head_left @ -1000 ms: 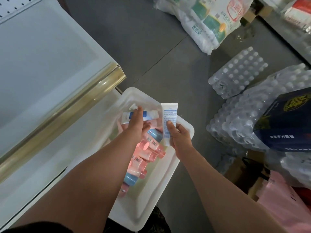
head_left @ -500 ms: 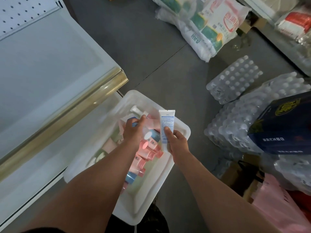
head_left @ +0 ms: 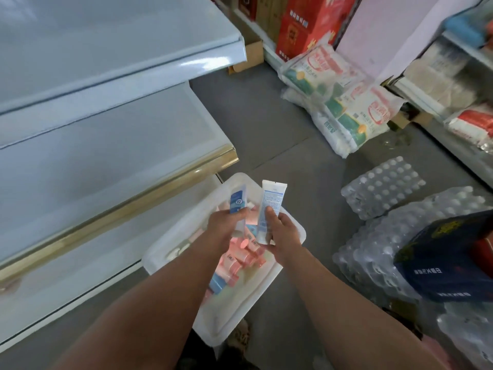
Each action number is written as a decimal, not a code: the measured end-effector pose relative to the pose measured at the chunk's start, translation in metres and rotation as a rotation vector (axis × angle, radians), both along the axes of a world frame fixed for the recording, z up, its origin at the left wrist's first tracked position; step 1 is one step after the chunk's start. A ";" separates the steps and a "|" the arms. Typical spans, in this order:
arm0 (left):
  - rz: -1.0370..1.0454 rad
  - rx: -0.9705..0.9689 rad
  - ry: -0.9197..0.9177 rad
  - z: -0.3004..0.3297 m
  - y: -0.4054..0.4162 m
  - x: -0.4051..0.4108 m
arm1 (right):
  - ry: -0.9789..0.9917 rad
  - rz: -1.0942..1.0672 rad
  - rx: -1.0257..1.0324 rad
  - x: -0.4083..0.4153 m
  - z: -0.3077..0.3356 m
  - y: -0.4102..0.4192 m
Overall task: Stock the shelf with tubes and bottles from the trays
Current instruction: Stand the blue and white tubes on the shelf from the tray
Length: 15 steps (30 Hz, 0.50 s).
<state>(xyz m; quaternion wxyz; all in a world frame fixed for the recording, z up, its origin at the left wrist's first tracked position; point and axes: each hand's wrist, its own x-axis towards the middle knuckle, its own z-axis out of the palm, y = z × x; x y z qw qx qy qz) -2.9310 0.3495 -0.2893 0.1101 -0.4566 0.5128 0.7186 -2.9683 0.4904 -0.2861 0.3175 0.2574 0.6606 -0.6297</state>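
Note:
A white tray (head_left: pixel 234 324) sits low in front of me, holding several pink and blue bottles (head_left: pixel 240 259). My left hand (head_left: pixel 225 222) grips a blue-and-white tube (head_left: pixel 237 201), lifted above the tray. My right hand (head_left: pixel 282 233) holds a white tube (head_left: pixel 270 206) with printed text upright, just right of the other tube. Pale shelf boards (head_left: pixel 106 145) with a gold front strip (head_left: pixel 128 209) stretch out on my left, bare where I see them.
Shrink-wrapped packs of water bottles (head_left: pixel 381 196) lie on the grey floor at right, with a dark blue box (head_left: pixel 450 263) on top of one. Bagged goods (head_left: pixel 341 102) and red cartons (head_left: pixel 306 22) stand farther back. More shelving (head_left: pixel 458 84) runs along the far right.
My left hand has picked a blue-and-white tube out of the tray and raised it. The camera has tilted up, showing the upper shelf and the back of the aisle.

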 end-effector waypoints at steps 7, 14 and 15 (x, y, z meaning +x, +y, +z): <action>0.101 0.018 0.206 0.061 -0.009 0.022 | 0.119 -0.005 -0.060 -0.007 0.067 -0.013; 0.088 0.009 0.353 0.121 -0.032 0.038 | 0.254 0.061 -0.140 -0.017 0.125 -0.039; 0.099 0.002 0.383 0.131 -0.036 0.039 | 0.268 0.066 -0.154 -0.017 0.133 -0.044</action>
